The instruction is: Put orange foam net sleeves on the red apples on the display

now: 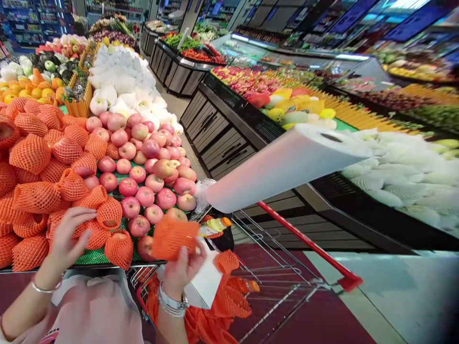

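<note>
My left hand (67, 237) reaches onto the fruit display, fingers spread, touching an apple wrapped in an orange foam net (107, 214) at the front of the pile. My right hand (183, 267) is raised above the cart and grips an empty orange foam net (174, 237) between thumb and fingers. Bare red apples (143, 162) are heaped just right of the netted ones. Below my right hand, several loose orange nets (218, 306) and a white sheet (207, 282) lie in the shopping cart.
A shopping cart with a red handle (308, 243) stands in the aisle at centre. A large white roll of plastic bags (287, 165) juts across above it. Dark display counters (222, 134) with fruit line the right side. More produce fills the back left.
</note>
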The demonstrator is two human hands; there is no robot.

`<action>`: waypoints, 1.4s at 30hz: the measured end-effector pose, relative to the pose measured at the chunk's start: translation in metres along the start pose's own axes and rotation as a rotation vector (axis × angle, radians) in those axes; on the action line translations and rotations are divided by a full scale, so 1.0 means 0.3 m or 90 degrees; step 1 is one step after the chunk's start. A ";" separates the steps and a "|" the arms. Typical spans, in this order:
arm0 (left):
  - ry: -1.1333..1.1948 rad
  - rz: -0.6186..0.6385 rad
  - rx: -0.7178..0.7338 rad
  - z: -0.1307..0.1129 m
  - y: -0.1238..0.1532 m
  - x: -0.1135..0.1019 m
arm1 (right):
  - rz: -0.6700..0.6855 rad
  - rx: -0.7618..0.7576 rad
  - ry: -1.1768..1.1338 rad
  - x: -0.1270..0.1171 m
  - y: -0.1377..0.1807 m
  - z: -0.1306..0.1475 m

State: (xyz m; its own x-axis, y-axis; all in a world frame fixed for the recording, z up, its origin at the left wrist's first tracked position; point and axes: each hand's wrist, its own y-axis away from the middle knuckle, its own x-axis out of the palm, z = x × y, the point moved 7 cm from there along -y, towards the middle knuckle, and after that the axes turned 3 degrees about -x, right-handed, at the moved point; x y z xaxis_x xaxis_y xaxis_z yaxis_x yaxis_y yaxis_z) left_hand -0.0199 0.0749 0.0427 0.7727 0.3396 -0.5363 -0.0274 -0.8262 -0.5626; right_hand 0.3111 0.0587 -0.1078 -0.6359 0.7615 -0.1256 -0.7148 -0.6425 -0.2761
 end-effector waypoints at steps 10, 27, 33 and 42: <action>0.057 0.046 -0.085 0.041 0.048 0.112 | 0.447 -0.055 -0.238 0.336 0.208 0.234; 0.331 -0.061 -0.551 0.256 0.183 0.092 | 0.413 -0.291 -0.146 0.323 0.276 0.410; 0.466 0.101 -0.547 0.256 0.228 0.142 | 0.378 -0.361 -0.102 0.305 0.233 0.457; 0.277 0.285 -0.467 0.159 0.198 0.138 | 0.511 -0.426 -0.118 0.328 0.277 0.446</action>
State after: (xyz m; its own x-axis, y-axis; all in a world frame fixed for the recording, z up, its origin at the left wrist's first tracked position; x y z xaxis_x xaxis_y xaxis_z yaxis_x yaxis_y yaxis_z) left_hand -0.0199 0.0614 -0.0430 0.9585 -0.1491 -0.2428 -0.0866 -0.9643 0.2504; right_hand 0.1503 0.0689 -0.0156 -0.9251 0.0733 -0.3725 0.2048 -0.7300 -0.6521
